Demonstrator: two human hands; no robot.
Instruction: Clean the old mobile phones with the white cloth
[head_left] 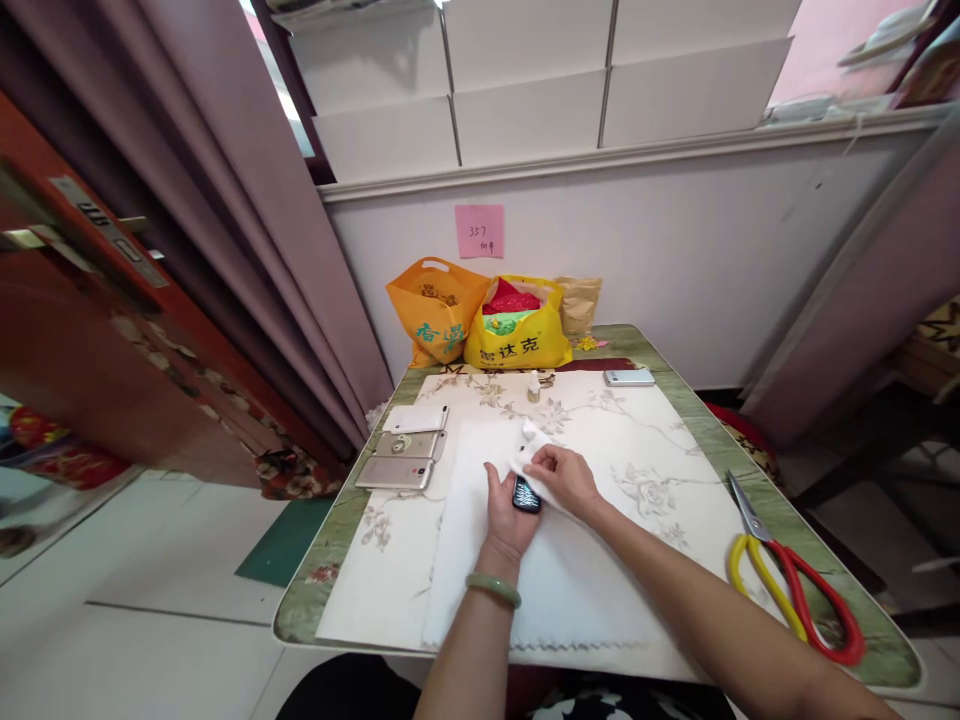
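Left hand (pixel 508 520): palm up, thumb spread wide, bearing a small black phone (pixel 526 495) with a glossy face; fingertips hidden; green bracelet (pixel 493 589) on the wrist

Right hand (pixel 566 478): thumb and fingers pinching a crumpled white cloth (pixel 531 433) just at the far edge of the black phone

Beneath the hands: white sheet (pixel 469 560), its near edge wavy, laid over a pale floral cover (pixel 386 570)

Left of the hands: three phones in a column, a white phone (pixel 416 419) farthest, a gold phone (pixel 405 444) between, a larger gold phone (pixel 394 473) nearest

Far side, middle: one small bottle (pixel 533 387), upright

Far right: one silver phone (pixel 630 377), lying flat

Near right: scissors (pixel 757 527), one handle yellow, one red, blades pointing far

Far edge of the green table (pixel 311 605), left to right: orange bag (pixel 450 315), yellow bag (pixel 517 345) with red and green contents, brown packet (pixel 580 305)

Wall above the bags: pink note (pixel 480 231), handwritten
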